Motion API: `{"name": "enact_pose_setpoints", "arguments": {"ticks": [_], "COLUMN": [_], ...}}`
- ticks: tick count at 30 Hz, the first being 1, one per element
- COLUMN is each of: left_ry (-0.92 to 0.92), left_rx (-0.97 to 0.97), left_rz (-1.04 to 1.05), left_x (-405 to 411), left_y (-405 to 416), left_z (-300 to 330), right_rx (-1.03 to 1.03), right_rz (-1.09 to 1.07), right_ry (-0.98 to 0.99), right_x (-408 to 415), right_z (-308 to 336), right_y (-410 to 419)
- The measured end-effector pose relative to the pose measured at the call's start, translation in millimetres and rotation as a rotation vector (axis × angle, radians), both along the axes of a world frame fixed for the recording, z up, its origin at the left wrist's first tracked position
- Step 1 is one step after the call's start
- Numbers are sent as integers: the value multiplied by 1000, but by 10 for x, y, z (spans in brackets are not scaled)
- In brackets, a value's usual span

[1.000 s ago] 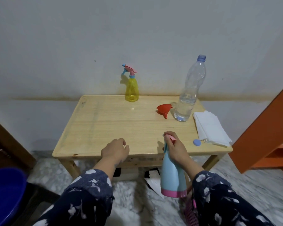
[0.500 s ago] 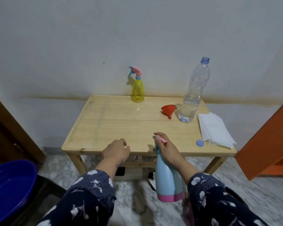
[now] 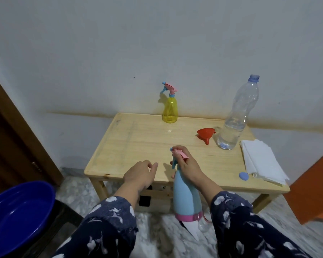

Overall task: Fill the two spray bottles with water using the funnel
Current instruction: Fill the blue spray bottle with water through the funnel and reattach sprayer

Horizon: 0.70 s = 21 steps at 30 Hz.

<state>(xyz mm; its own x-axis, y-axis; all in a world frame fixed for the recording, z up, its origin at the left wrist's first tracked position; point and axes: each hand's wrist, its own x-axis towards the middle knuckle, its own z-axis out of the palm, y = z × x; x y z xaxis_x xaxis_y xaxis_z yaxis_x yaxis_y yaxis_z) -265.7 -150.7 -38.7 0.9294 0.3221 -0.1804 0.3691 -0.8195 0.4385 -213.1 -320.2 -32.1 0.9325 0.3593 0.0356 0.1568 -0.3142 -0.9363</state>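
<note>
- The right hand (image 3: 187,165) is clamped around the neck and pink trigger head of the light blue spray bottle (image 3: 186,194), holding it upright at the near edge of the wooden table (image 3: 138,142), its pink-banded base below the tabletop level.
- The left hand (image 3: 140,174) hangs just left of that bottle over the near edge, fingers loosely curled and apart, holding nothing.
- The yellow spray bottle (image 3: 169,110) stands upright at the far edge of the table, against the wall, with a pink and blue trigger head.
- The red funnel (image 3: 205,134) lies tipped on its side toward the far right corner, just beside the clear water bottle (image 3: 235,120).
- That bottle stands upright, uncapped, with water in its lower part; no label can be read on it.
- A blue cap (image 3: 243,176) lies near the right near corner, just beside a stack of white napkins (image 3: 261,161) along the right edge.
- A dark blue basin (image 3: 17,218) sits at lower left, off the table.
- No writing or brand is legible on any item.
</note>
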Motion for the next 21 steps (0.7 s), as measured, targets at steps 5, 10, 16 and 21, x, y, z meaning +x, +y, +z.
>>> {"name": "enact_pose_setpoints", "arguments": {"ticks": [5,10,16,21], "left_ry": [-25,-54,-235,-273], "left_rx": [-510,-754,-501,-302], "left_rz": [-103,-175,-38,66], "left_x": [122,365,747,1096], "left_y": [25,217,604,847], "left_z": [233,268,364,361], "right_rx": [103,248,59,-116], "right_rz": [0,3,-14,-60], "right_ry": [-80,-45,-54,97], "right_x": [321,635,1066,1219], "right_z": [421,840,863,767], "right_y": [360,802,1271,1476]}}
